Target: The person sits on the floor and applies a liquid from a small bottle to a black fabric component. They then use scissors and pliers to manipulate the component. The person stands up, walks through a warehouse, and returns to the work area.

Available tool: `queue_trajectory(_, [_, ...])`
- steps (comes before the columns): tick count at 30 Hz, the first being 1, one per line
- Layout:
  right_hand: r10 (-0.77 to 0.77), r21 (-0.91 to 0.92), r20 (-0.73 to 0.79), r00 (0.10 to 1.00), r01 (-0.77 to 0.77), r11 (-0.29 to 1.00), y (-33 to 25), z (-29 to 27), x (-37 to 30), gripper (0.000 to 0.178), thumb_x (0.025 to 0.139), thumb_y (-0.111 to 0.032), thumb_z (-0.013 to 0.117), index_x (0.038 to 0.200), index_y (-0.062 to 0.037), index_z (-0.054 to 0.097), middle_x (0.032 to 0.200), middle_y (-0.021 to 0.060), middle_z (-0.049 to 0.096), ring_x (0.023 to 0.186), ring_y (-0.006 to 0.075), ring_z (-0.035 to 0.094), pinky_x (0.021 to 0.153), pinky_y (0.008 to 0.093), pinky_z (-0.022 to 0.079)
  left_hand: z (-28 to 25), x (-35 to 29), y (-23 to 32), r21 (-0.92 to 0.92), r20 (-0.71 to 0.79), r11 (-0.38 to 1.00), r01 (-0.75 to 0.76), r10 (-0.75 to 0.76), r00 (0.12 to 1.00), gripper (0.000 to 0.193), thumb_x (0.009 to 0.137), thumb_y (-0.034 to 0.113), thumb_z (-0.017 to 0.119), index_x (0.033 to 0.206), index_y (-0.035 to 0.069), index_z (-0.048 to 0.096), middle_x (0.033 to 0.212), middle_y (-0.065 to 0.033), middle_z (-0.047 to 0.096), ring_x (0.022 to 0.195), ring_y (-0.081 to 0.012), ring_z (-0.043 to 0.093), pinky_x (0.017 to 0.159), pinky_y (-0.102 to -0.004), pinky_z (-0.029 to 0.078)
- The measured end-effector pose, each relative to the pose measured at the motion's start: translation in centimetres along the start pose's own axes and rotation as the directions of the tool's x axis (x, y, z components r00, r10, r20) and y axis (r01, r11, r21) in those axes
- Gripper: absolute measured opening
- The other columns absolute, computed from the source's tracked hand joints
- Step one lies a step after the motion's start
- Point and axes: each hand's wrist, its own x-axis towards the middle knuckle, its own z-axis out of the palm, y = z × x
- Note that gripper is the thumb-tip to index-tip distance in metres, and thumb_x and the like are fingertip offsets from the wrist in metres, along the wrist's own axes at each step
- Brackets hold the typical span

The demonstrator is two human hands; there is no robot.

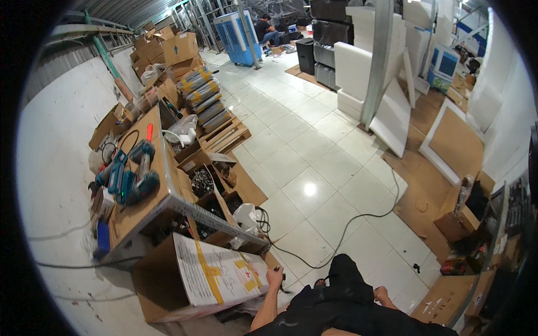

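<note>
My left hand (274, 277) is closed beside the right end of a large cardboard box, with a small dark thing showing at its fingers that I cannot make out. That cardboard box (188, 269) lies on its side, its dark mouth to the left and its white printed face crossed by yellow tape. Next to my dark-clothed leg, my right hand (382, 294) has its fingers curled in; whatever may be inside them is hidden. A black cable (342, 238) runs across the tiled floor in front of me.
On the left, a workbench (129, 224) carries teal power tools (124, 182). Open boxes of parts (203, 182) stand beside it, near a wooden pallet (227, 136). White foam panels (392, 120) lean around a metal post (378, 61). Far back, a person (266, 31) sits near a blue air cooler (236, 39).
</note>
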Motion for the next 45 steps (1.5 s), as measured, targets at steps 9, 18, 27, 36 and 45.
queue_trajectory(9, [0.031,0.125,-0.047,0.998,-0.025,0.992,-23.0,-8.3,18.9,0.031,0.069,-0.026,0.064,0.061,0.0037,0.062,0.059,0.0153,0.061,0.057,0.0245,0.063,0.064,0.0357,0.050,3.5,20.4,17.6,0.101,-0.025,0.995,0.022,-0.020,0.999,0.036,0.069,0.030,0.064,0.089,0.000,0.065,0.088,-0.0221,0.062,0.085,-0.0327,0.061,0.076,-0.0382,0.046])
queue_trajectory(18, [-0.351,-0.103,-0.164,0.922,0.338,0.936,-52.7,-21.6,36.4,0.033,0.069,-0.031,0.063,0.073,0.0011,0.066,0.071,0.0183,0.064,0.071,0.0289,0.063,0.069,0.0362,0.049,3.5,31.0,25.6,0.026,-0.145,0.814,0.580,-0.571,0.808,0.039,0.065,0.027,0.071,0.086,-0.005,0.064,0.088,-0.0188,0.064,0.084,-0.0308,0.062,0.076,-0.0374,0.046])
queue_trajectory(27, [-0.431,-0.183,-0.172,0.886,0.401,0.898,-76.8,-30.4,51.2,0.035,0.069,-0.030,0.063,0.082,0.0019,0.065,0.076,0.0193,0.064,0.075,0.0312,0.063,0.071,0.0370,0.049,10.0,50.5,39.1,0.141,-0.050,0.719,0.680,-0.681,0.731,0.045,0.068,0.026,0.069,0.092,-0.011,0.059,0.096,-0.0239,0.061,0.092,-0.0316,0.060,0.080,-0.0383,0.045])
queue_trajectory(36, [-0.109,0.050,-0.162,0.981,0.119,0.992,-89.3,-36.6,59.5,0.028,0.072,-0.021,0.062,0.070,0.0064,0.063,0.059,0.0147,0.061,0.050,0.0211,0.060,0.048,0.0330,0.050,11.7,86.5,65.3,-0.078,-0.101,0.982,0.169,-0.177,0.979,0.030,0.068,0.024,0.068,0.074,-0.005,0.062,0.069,-0.0166,0.063,0.065,-0.0262,0.061,0.064,-0.0380,0.047])
queue_trajectory(45, [0.013,0.058,-0.021,1.000,-0.012,0.998,-113.6,-40.0,69.7,0.034,0.072,-0.028,0.062,0.064,0.0052,0.062,0.060,0.0147,0.062,0.053,0.0235,0.062,0.054,0.0337,0.051,12.8,110.1,84.9,0.062,0.006,0.998,0.011,-0.011,1.000,0.032,0.074,0.027,0.063,0.081,-0.004,0.063,0.074,-0.0191,0.063,0.068,-0.0295,0.062,0.066,-0.0377,0.047])
